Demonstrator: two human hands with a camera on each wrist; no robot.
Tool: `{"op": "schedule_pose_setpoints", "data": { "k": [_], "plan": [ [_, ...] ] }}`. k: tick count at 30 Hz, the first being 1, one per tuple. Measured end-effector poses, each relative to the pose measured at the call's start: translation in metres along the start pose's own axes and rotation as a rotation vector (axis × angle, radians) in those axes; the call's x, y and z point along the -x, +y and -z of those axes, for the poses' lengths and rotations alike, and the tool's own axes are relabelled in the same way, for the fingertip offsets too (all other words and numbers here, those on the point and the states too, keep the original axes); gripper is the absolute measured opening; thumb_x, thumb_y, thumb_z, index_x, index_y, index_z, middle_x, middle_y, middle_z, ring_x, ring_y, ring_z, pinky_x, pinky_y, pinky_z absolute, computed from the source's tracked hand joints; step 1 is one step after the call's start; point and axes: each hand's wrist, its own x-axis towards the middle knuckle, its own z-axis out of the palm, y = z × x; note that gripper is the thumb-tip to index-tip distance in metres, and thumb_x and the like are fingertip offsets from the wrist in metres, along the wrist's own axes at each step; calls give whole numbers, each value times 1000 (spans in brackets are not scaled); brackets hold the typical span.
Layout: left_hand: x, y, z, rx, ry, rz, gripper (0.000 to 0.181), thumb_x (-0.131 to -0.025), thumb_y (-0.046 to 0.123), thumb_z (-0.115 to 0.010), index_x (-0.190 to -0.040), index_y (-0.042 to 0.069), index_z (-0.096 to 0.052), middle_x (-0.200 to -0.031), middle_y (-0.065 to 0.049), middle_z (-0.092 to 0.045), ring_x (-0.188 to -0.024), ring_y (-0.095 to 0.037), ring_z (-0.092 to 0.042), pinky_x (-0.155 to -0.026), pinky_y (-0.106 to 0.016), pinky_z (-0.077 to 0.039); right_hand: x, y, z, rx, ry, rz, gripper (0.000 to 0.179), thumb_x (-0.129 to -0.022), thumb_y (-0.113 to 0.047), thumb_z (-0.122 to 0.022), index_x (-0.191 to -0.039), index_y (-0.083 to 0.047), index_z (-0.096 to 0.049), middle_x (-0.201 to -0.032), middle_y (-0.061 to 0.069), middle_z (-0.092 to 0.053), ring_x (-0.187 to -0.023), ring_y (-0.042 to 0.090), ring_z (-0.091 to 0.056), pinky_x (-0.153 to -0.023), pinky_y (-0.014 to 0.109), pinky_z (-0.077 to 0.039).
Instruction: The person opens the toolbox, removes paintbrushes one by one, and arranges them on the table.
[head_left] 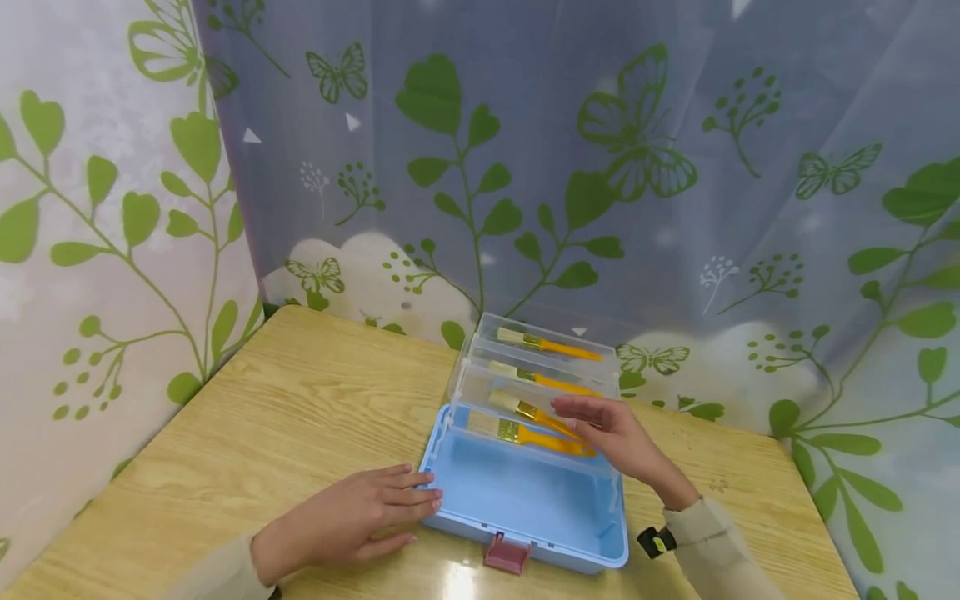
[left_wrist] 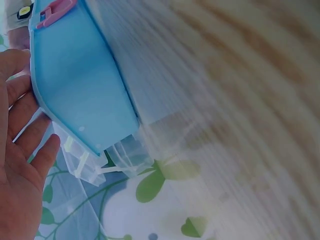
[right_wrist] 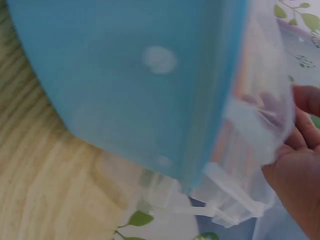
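Observation:
A blue plastic box [head_left: 525, 492] stands opened out, its clear tiered trays [head_left: 480, 342] raised at the back. Several paintbrushes with yellow handles lie across the trays: one on top [head_left: 566, 347], the lowest and widest in front [head_left: 532, 435]. My left hand [head_left: 367, 510] rests its straight fingers on the box's left rim; in the left wrist view its fingertips touch that blue wall. Over the right part of the trays my right hand [head_left: 618, 437] reaches in, fingers fairly straight, thumb close over a brush handle [head_left: 553, 420]. In the right wrist view the clear tray partly covers its fingertips.
A maroon latch [head_left: 507, 553] hangs down at the box's front. The wooden table [head_left: 337, 367] extends around the box. Behind it hangs a curtain [head_left: 525, 167] printed with green leaves and butterflies. A black strap [head_left: 657, 542] is at the right sleeve.

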Motion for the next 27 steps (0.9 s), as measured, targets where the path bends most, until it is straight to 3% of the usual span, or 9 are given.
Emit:
{"op": "schedule_pose_setpoints", "data": {
  "k": [9,18,27],
  "plan": [
    [0,2,-1,23,29,0,39,-102,28,-63,-135,7,-67,-138,-5,-66,-131,-24,-60,-105,-47,-52,-3,17,-7,19,70,-23,39,-96,-1,-68,-134,5,-62,-131,25,-66,-120,41,-65,-97,37,-57],
    [-1,5,-3,13,30,-1,39,-103,28,-62,-136,8,-66,-139,-4,-65,-132,-22,-59,-105,-47,-51,-1,14,-13,139,116,-49,34,-92,5,-70,-126,6,-67,-121,22,-70,-108,37,-70,-91,39,-60],
    [-2,8,-1,15,-16,25,45,-106,32,-56,-143,7,-59,-146,-5,-59,-138,-22,-54,-108,-47,-49,-2,13,-14,224,126,-54,32,-90,1,-74,-122,0,-71,-119,16,-72,-106,32,-71,-90,40,-61]
  ]
}}
